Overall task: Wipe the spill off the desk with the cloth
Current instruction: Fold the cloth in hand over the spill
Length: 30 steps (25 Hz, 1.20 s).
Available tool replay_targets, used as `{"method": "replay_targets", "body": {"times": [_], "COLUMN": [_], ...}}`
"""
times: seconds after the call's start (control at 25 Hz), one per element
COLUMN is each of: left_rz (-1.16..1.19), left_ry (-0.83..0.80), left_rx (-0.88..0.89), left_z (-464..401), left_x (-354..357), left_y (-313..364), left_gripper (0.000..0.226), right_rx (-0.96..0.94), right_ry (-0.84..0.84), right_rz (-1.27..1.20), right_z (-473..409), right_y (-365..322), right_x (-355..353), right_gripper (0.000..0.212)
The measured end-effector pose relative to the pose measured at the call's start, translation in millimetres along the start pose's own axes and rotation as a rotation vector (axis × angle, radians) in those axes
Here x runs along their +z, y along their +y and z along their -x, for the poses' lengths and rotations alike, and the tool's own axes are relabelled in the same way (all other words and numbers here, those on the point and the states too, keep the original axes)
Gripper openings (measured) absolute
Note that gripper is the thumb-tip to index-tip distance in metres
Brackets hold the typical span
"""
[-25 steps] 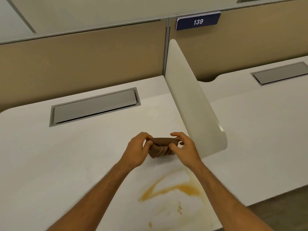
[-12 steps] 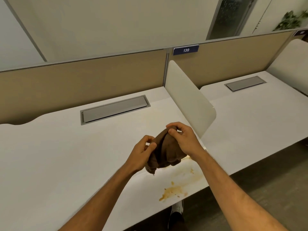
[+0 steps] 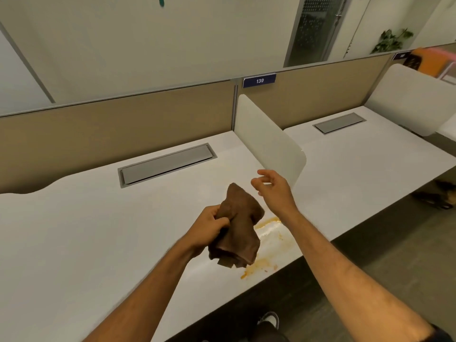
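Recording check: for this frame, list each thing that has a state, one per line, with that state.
left hand: closed around the cloth, held above the desk
right hand: open, empty, fingers loosely curled, apart from the cloth
cloth: brown, bunched, hanging from the left hand
spill: orange-brown, not yet fully wiped, streaks and drips near the desk's front edge
desk: white, soiled at the front right
cable hatch: lid shut

One camera sits on the person's head. It looks forward and down, close over the white desk [image 3: 98,230], with the wall behind.
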<state>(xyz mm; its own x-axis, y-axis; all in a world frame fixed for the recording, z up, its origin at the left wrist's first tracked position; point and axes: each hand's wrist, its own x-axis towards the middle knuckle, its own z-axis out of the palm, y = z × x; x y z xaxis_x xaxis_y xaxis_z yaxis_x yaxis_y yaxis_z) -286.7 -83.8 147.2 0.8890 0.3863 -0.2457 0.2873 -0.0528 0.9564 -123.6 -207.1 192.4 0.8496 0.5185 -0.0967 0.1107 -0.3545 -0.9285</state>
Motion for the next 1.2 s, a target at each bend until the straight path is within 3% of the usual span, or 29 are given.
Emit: {"method": "replay_targets", "body": {"times": [0.12,0.2,0.36,0.56,0.84,0.92,1.04,1.2], "left_rz": [0.066,0.087,0.074,0.041,-0.044,-0.11,-0.141,0.029], "left_ry": [0.031,0.035,0.024,0.019,0.402,0.436,0.326,-0.042], "left_rx": [-0.041,-0.043,-0.04,-0.055,0.045,0.06,-0.012,-0.116], "left_z": [7,10,11,14,13,10,6,7], "left_x": [-12,-22,-32,-34,20,25,18,19], "left_y": [-7,-9,-14,-16,-16,-19,-29,-39], "left_gripper": [0.025,0.039,0.043,0.019,0.01,0.021,0.036,0.058], "right_rx": [-0.086,-0.143,-0.066,0.027,0.065,0.095,0.152,0.244], "right_ry": [-0.207,-0.389,-0.631,-0.517,-0.402,-0.361,-0.355,-0.381], "right_rz": [0.104,0.11,0.083,0.054,-0.063,-0.069,-0.123,-0.323], "right_z": [21,31,47,55,68,71,77,83], "right_y": [29,36,48,64,71,76,89,95], "right_x": [7,14,35,50,50,37,12,-4], "right_gripper": [0.045,0.061,0.093,0.063,0.045,0.049,0.05,0.067]}}
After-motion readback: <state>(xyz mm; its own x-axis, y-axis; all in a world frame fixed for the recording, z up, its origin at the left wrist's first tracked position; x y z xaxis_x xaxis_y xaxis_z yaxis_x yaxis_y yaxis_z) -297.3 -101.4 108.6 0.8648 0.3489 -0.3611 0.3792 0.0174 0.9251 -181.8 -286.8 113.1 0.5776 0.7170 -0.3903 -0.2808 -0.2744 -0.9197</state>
